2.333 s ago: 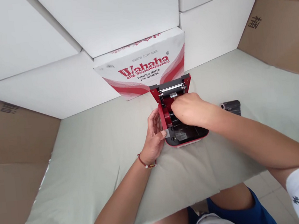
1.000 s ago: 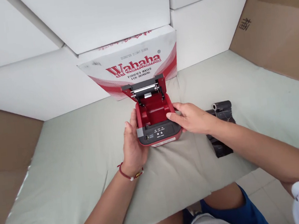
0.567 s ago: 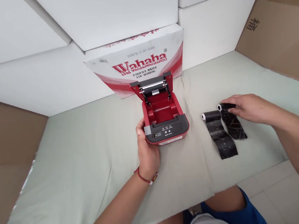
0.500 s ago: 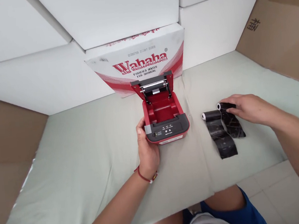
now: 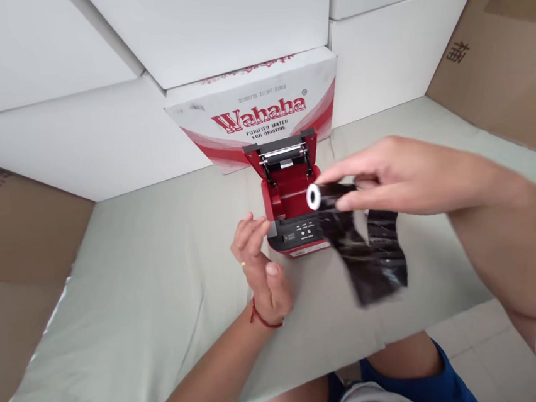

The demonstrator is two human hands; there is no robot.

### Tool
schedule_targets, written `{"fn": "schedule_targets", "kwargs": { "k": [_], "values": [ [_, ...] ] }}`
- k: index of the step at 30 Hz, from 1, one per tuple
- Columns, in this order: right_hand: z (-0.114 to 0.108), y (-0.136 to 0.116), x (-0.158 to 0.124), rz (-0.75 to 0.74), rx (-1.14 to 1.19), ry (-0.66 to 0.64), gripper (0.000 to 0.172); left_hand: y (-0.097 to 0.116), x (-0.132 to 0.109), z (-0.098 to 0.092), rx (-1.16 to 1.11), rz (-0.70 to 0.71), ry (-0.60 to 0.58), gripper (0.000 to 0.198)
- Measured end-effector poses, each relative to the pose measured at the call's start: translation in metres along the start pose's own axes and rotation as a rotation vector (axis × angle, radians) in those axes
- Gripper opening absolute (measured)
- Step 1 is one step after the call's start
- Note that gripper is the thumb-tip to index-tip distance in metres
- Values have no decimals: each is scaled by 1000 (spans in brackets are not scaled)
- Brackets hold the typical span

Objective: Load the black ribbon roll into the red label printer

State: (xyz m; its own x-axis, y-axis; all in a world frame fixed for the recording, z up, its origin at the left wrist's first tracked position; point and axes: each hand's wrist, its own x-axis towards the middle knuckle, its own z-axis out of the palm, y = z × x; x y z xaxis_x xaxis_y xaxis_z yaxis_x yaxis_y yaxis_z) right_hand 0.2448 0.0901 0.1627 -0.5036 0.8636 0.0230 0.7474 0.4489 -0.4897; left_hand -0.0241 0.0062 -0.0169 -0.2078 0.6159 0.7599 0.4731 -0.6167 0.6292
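"Desk point(image 5: 137, 270) first: what stands on it?"

"A white carton point(image 5: 258, 104) at the back, and in front of it a red machine point(image 5: 293, 192), lid raised, its hollow exposed."

"What has changed since half a second ago?"

"The right hand point(image 5: 396, 179) has come over from the desk's right side to the machine, bringing a black roll point(image 5: 329, 197) along. The left hand point(image 5: 261, 268) was gripping the machine's side; now that grip is loosened."

"How are they posed?"

"The right pinches the roll between thumb and fingers, its loose strip hanging down in front. The left is spread, palm turned up, fingers bent near the front left corner; I can't tell if they touch."

"Anything smaller?"

"Another black strip point(image 5: 387, 246) behind, partly hidden, and a red bracelet point(image 5: 262, 320) on the left wrist."
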Motion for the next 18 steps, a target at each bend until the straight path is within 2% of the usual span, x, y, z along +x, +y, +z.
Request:
{"fn": "schedule_targets", "kwargs": {
  "k": [3, 7, 11, 18],
  "values": [
    [40, -26, 44, -59, -1, -33, 28, 5, 2, -6, 107, 226, -103, 59],
    [73, -40, 74, -77, -155, -80, 31, 12, 7, -8, 258, 440, -247, 55],
    [85, -43, 87, -14, -339, -83, 42, 19, 10, -5, 341, 464, -250, 58],
    [91, -48, 98, 17, -394, -128, 42, 25, 10, -2, 472, 481, -278, 62]
  ]
}}
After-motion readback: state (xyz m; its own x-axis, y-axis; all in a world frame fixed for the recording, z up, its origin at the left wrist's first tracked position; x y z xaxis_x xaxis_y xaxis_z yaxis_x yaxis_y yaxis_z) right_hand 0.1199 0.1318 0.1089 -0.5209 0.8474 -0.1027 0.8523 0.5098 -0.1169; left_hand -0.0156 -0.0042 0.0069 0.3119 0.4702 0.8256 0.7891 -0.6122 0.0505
